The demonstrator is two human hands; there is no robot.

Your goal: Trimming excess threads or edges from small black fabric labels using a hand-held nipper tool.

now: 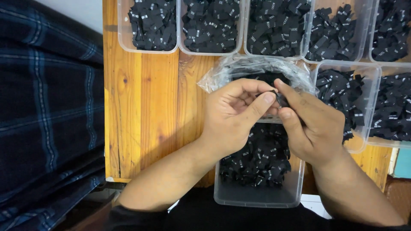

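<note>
Both hands meet mid-frame: the left hand (233, 113) and right hand (310, 124) pinch one small black woven fabric label (280, 100) between thumbs and fingertips. It is mostly hidden by the fingers, so its long axis and pointing can't be told; only a dark sliver shows. It sits above the clear rectangular plastic tub of black labels (257, 196), just in front of a crinkled clear plastic bag (239, 70). More label-filled clear tubs (124, 34) line the orange-brown wooden table (145, 111).
</note>
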